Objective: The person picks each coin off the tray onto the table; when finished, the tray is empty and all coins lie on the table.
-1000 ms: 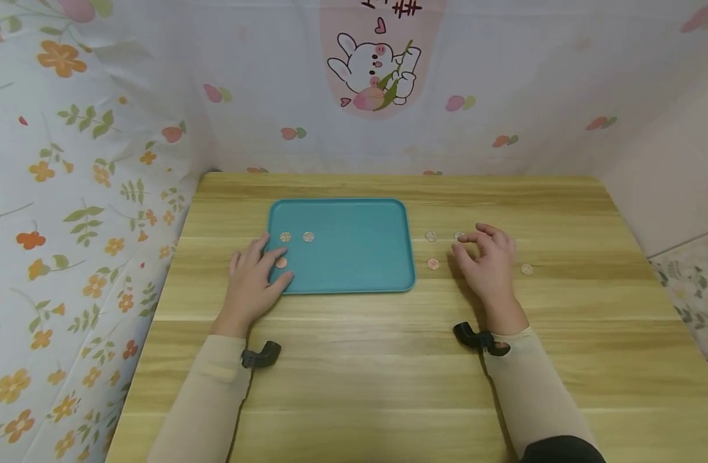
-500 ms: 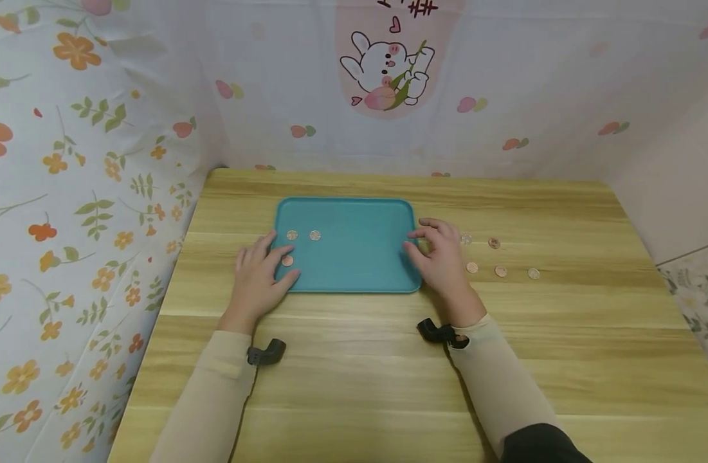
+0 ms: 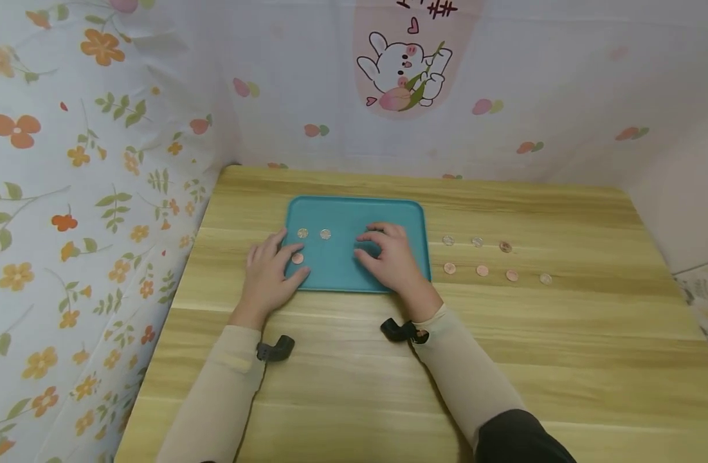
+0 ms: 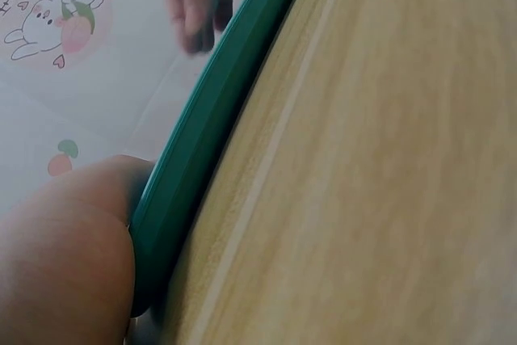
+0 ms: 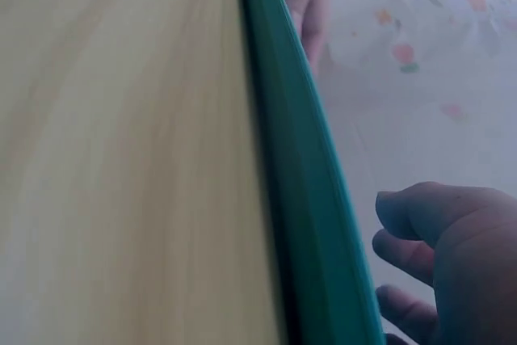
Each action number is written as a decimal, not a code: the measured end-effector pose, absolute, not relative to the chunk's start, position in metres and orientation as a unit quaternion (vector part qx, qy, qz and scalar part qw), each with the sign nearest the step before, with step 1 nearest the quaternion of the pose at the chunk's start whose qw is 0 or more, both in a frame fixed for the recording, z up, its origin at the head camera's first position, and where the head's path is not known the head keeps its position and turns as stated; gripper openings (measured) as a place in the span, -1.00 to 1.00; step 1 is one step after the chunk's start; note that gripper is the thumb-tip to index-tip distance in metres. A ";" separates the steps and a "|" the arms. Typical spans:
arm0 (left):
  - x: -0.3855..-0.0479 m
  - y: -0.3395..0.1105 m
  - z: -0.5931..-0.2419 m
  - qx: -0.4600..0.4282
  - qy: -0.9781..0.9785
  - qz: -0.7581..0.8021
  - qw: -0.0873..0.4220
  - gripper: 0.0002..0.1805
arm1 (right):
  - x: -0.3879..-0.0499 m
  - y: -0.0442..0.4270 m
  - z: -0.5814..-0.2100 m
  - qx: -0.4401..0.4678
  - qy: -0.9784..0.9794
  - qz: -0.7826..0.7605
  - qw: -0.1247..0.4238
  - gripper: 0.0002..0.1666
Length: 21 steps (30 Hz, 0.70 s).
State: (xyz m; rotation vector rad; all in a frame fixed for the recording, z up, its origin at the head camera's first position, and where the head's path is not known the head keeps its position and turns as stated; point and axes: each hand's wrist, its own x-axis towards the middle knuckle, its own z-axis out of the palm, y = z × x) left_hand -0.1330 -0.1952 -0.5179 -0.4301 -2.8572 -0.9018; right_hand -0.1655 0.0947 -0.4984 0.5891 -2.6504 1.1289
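A teal tray (image 3: 359,280) lies on the table. My left hand (image 3: 267,273) rests over its left side, fingers spread, with the thumb (image 4: 73,256) against the rim in the left wrist view. Beside those fingers a copper-coloured coin (image 3: 298,258) sits in the tray. Behind it are a gold-coloured coin (image 3: 302,233) and a silver-coloured coin (image 3: 325,234). Above the tray's right half hovers my right hand (image 3: 391,260), fingers loosely bent and apart from the thumb. The right wrist view shows no object between that thumb (image 5: 420,208) and the fingers.
Right of the tray, several coins lie in two rows on the wooden table (image 3: 342,379), among them a silver-coloured coin (image 3: 449,240) at the back and a copper-coloured coin (image 3: 482,271) in front. Patterned cloth (image 3: 296,83) hangs behind and at the left.
My right hand has moved left from above the loose coins to above the tray. My left hand has stayed at the tray's left side. The head view has shifted slightly.
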 end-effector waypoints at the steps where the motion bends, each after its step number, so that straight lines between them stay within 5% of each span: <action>1: -0.134 -0.195 -0.518 -0.142 -0.943 -0.296 0.059 -0.37 | -0.167 0.088 -0.499 0.195 -0.899 0.380 0.094 -0.67; 9: -0.136 -0.192 -0.517 -0.141 -0.945 -0.292 0.052 -0.37 | -0.180 0.044 -0.505 0.142 -0.940 0.308 0.021 -0.50; 21: -0.135 -0.194 -0.518 -0.131 -0.946 -0.291 0.051 -0.37 | -0.179 0.029 -0.505 0.143 -0.955 0.257 0.033 -0.60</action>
